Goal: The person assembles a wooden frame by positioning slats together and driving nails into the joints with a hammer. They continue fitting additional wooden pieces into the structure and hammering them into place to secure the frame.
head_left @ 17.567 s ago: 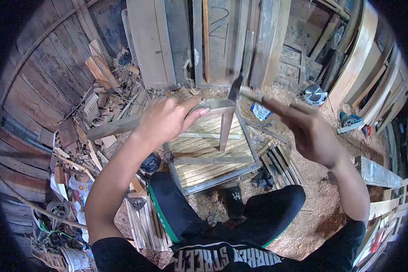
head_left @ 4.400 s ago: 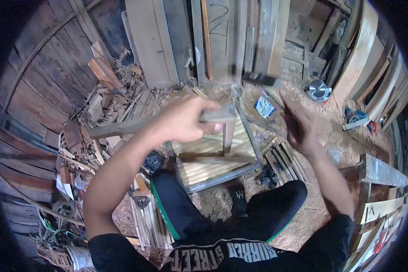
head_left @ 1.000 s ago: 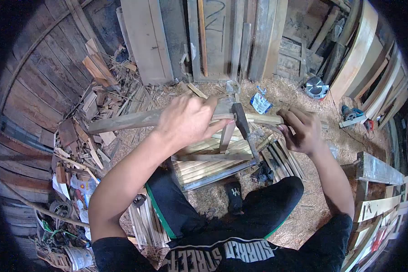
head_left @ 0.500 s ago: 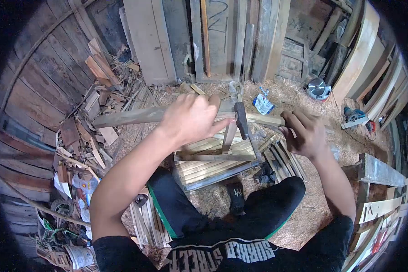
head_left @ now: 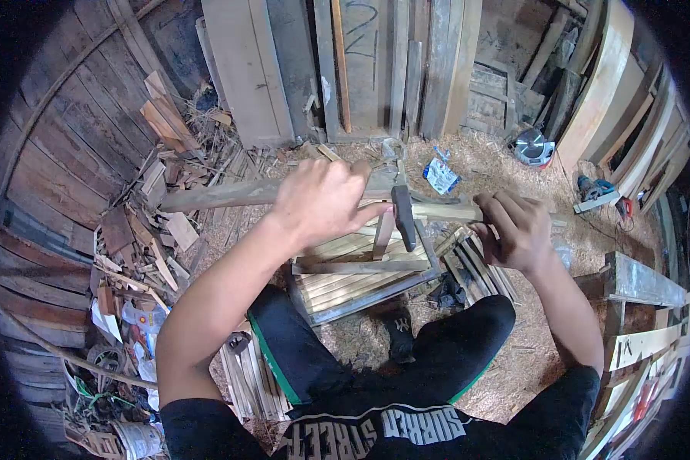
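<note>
My right hand (head_left: 517, 230) is closed around the wooden handle (head_left: 441, 211) of a hammer. The dark metal hammer head (head_left: 403, 218) is beside my left thumb tip. My left hand (head_left: 318, 199) wraps over a long wooden board (head_left: 222, 196), which runs out to the left. Whether a nail is between my left fingers cannot be made out. Below my hands is a slatted wooden frame (head_left: 360, 285), with a short upright wooden piece (head_left: 383, 236) just under the hammer head.
Scrap wood (head_left: 157, 253) is heaped at the left. A blue-and-white packet (head_left: 441, 176) lies on shavings ahead. Further right are a circular saw (head_left: 533, 147) and a blue power tool (head_left: 596, 193). Slats (head_left: 483, 264) lie beside the frame, and planks (head_left: 245, 69) lean at the back.
The hammer head has dropped slightly and shifted a little left, beside my left thumb. My left hand keeps its place on the board. The whole view has shifted slightly.
</note>
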The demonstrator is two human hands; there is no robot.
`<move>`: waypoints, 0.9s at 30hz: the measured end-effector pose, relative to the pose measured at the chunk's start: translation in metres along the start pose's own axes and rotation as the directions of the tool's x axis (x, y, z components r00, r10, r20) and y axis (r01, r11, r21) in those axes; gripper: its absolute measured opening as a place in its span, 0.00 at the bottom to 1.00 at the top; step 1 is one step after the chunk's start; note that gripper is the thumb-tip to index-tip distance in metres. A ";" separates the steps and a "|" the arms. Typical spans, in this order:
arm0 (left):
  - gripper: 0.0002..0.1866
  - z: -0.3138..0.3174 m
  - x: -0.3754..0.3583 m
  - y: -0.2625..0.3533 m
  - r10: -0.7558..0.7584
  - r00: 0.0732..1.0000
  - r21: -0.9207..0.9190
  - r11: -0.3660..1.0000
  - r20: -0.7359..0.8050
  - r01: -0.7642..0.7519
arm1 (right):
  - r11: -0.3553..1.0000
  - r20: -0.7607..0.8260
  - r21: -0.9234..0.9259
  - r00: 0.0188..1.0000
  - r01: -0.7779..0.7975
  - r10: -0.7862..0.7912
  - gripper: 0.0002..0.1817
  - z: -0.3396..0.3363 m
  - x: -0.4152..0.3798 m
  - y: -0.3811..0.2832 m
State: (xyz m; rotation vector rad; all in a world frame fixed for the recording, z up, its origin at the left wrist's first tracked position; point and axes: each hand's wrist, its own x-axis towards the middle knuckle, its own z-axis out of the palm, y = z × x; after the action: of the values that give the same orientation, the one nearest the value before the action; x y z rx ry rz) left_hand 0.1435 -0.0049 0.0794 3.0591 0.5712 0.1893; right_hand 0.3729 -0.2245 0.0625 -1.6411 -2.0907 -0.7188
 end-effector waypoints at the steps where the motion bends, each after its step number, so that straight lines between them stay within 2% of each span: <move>1: 0.26 0.001 -0.001 -0.001 0.010 1.000 0.002 1.000 -0.025 -0.010 | 1.000 0.007 -0.009 1.000 0.005 -0.004 0.16 -0.001 0.001 0.000; 5: 0.27 0.004 -0.003 -0.006 0.013 1.000 0.013 1.000 0.021 -0.013 | 1.000 0.044 -0.015 0.999 -0.001 0.002 0.15 0.000 0.000 0.000; 8: 0.29 0.006 -0.008 -0.008 -0.017 1.000 0.003 1.000 -0.004 0.017 | 0.999 0.087 -0.038 0.996 0.003 0.000 0.13 -0.006 0.005 -0.003; 10: 0.33 0.009 -0.010 -0.011 0.141 0.979 0.123 0.985 -0.147 -0.123 | 0.998 0.089 -0.050 0.996 0.023 -0.018 0.14 -0.006 0.009 -0.003; 12: 0.33 0.006 -0.010 -0.009 0.127 0.985 0.122 0.986 -0.115 -0.113 | 0.980 -0.083 0.013 0.977 0.200 -0.198 0.13 -0.005 0.013 0.001; 13: 0.33 0.004 -0.010 -0.008 0.114 0.990 0.118 0.987 -0.082 -0.104 | 0.980 -0.085 0.013 0.976 0.200 -0.198 0.13 -0.003 0.015 0.004; 15: 0.34 0.001 -0.008 -0.009 0.073 0.995 0.070 0.995 -0.061 -0.069 | 0.996 0.076 -0.088 0.997 0.003 0.003 0.14 0.001 0.013 0.009; 17: 0.34 0.001 -0.006 -0.010 0.032 0.998 0.027 0.999 -0.048 -0.031 | 0.993 0.049 -0.114 0.999 -0.002 0.008 0.15 -0.005 0.019 0.007; 19: 0.35 0.005 -0.010 -0.009 0.042 0.998 0.061 0.997 -0.039 -0.039 | 0.967 -0.128 -0.057 0.959 0.247 -0.252 0.15 -0.007 0.021 0.004; 20: 0.35 0.005 -0.010 -0.009 0.041 0.999 0.061 0.997 -0.035 -0.039 | 0.943 -0.176 -0.094 0.927 0.318 -0.330 0.15 -0.007 0.024 0.003; 21: 0.35 0.004 -0.010 -0.007 0.076 0.996 0.053 0.996 -0.049 -0.074 | 0.945 -0.175 -0.089 0.929 0.315 -0.326 0.15 -0.003 0.023 0.003; 22: 0.35 0.004 -0.010 -0.005 0.111 0.992 0.044 0.993 -0.064 -0.109 | 0.981 -0.051 -0.127 0.986 0.149 -0.157 0.16 0.001 0.022 0.003; 23: 0.35 0.004 -0.008 -0.001 0.113 0.992 0.044 0.993 -0.062 -0.110 | 0.982 0.062 -0.188 0.998 -0.013 0.026 0.18 0.003 0.023 0.005; 25: 0.32 0.000 0.000 0.004 0.029 0.992 0.073 0.997 0.122 -0.038 | 0.985 0.035 -0.170 0.999 0.020 -0.014 0.20 0.000 0.027 0.009; 26: 0.38 0.007 0.000 -0.002 0.067 0.995 0.068 0.995 0.068 -0.071 | 0.974 -0.067 -0.128 0.978 0.187 -0.197 0.20 -0.002 0.027 0.009; 27: 0.38 0.008 -0.001 -0.005 0.060 0.996 0.067 0.996 0.070 -0.065 | 0.933 -0.170 -0.095 0.918 0.347 -0.359 0.20 -0.005 0.026 0.008</move>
State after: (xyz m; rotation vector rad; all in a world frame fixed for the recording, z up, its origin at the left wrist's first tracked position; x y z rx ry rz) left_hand 0.1418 -0.0010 0.0715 3.1385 0.4893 0.0680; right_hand 0.3741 -0.2060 0.0824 -1.1788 -2.2690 -1.0194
